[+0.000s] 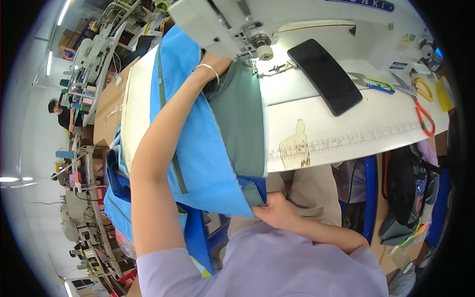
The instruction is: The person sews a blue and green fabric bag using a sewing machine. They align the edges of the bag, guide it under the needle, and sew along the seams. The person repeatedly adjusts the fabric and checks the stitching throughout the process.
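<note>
A sewing machine (237, 29) stands over the table, with its presser foot (253, 68) on a grey-green fabric panel (242, 123). This panel lies along the edge of a light blue fabric piece (195, 143), which spreads over the table and hangs off its front edge. My left hand (215, 63), with a bangle at the wrist, rests on the cloth left of the needle area; the machine head hides its fingers. Down at the table's front edge, my right hand (277, 210) pinches the lower corner of the blue fabric, beside a dark blue mesh patch (255, 188).
Right of the needle lie a black phone (326, 78), thread snips (373, 83), orange-handled scissors (423, 116) and a yellow tape roll (445, 94). A printed ruler (346, 141) runs along the table edge. Bags (403, 183) sit at right; other sewing machines (86, 54) line the left.
</note>
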Tool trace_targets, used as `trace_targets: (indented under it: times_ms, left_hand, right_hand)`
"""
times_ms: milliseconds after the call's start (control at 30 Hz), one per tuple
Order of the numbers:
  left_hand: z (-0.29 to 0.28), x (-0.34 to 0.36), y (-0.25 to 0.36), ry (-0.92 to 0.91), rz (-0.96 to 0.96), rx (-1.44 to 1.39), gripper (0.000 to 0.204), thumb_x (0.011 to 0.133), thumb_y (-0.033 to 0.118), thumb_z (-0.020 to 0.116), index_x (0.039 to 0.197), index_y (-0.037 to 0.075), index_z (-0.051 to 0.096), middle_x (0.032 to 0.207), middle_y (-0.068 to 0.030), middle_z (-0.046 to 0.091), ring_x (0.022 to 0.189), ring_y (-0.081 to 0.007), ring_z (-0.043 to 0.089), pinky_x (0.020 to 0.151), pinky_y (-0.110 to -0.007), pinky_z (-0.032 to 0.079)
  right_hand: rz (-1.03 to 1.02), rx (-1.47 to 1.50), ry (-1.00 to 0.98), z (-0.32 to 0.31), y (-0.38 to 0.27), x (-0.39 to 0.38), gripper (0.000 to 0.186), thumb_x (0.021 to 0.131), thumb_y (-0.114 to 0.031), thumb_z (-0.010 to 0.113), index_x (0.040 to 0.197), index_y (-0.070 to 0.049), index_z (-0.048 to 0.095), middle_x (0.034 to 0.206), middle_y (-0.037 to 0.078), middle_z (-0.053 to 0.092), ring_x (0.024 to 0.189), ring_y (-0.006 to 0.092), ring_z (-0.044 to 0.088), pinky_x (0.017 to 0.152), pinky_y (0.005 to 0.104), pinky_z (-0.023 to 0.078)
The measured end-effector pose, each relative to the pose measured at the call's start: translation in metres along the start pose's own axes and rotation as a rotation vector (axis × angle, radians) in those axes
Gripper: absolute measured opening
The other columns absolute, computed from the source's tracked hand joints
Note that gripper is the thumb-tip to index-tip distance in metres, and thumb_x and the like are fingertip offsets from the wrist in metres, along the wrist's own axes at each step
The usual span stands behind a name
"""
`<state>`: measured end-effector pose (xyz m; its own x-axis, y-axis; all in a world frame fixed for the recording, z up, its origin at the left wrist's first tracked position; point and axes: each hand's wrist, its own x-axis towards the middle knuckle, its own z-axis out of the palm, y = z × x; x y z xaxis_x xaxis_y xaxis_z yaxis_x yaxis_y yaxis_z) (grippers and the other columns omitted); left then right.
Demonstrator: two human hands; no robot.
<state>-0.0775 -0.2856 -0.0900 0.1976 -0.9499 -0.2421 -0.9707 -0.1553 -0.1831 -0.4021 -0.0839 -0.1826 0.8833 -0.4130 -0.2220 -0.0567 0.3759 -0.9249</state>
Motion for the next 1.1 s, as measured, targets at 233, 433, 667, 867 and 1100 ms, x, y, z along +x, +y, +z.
trace_targets:
  times_ms: [233, 433, 667, 867, 1100]
  left_hand:
    - [-0.004, -0.004, -0.013, -0.105, 0.131, 0.067, 0.027, 0.098, 0.018, 0.053, 0.106, 0.002, 0.073, 0.11, -0.0226, 0.073, 0.104, -0.0403, 0.068, 0.091, -0.048, 0.051]
    - [-0.012, -0.07, -0.001, 0.603, 0.289, -0.342, 0.018, 0.083, 0.007, 0.066, 0.098, 0.004, 0.075, 0.099, -0.0176, 0.073, 0.093, -0.0389, 0.069, 0.081, -0.046, 0.055]
    - [-0.011, -0.087, 0.048, 0.621, 0.94, -0.063, 0.021, 0.073, 0.002, 0.067, 0.093, 0.01, 0.068, 0.101, -0.0044, 0.066, 0.105, -0.0266, 0.063, 0.086, -0.04, 0.053]
    - [-0.014, -0.07, 0.05, 0.507, 1.005, 0.012, 0.018, 0.068, 0.009, 0.07, 0.082, 0.01, 0.058, 0.089, -0.0026, 0.057, 0.098, -0.0246, 0.059, 0.082, -0.038, 0.051]
    - [0.001, -0.116, 0.064, 0.313, 1.028, -0.113, 0.015, 0.067, 0.012, 0.069, 0.078, 0.013, 0.059, 0.085, -0.0019, 0.056, 0.089, -0.0234, 0.059, 0.077, -0.035, 0.049]
  right_hand:
    - [-0.034, -0.137, -0.044, -0.009, -0.015, 0.014, 0.027, 0.088, -0.017, 0.074, 0.108, 0.001, 0.072, 0.087, 0.017, 0.076, 0.077, 0.0299, 0.073, 0.074, 0.0396, 0.056]
    - [-0.202, -0.033, -0.155, -0.01, -0.024, 0.017, 0.026, 0.089, -0.019, 0.075, 0.109, -0.001, 0.074, 0.087, 0.017, 0.076, 0.08, 0.0315, 0.075, 0.074, 0.0394, 0.058]
    - [-0.28, -0.195, -0.141, -0.001, -0.042, 0.007, 0.019, 0.09, -0.017, 0.073, 0.086, 0.0, 0.067, 0.073, 0.016, 0.067, 0.067, 0.0361, 0.067, 0.063, 0.0442, 0.053]
    - [-0.238, -0.282, -0.135, -0.003, -0.042, -0.001, 0.022, 0.088, -0.018, 0.075, 0.085, 0.0, 0.065, 0.072, 0.017, 0.066, 0.067, 0.0375, 0.067, 0.063, 0.0458, 0.053]
    - [-0.281, -0.269, -0.12, -0.007, -0.034, -0.002, 0.022, 0.087, -0.018, 0.076, 0.087, 0.0, 0.063, 0.073, 0.018, 0.066, 0.068, 0.0395, 0.067, 0.064, 0.0467, 0.053]
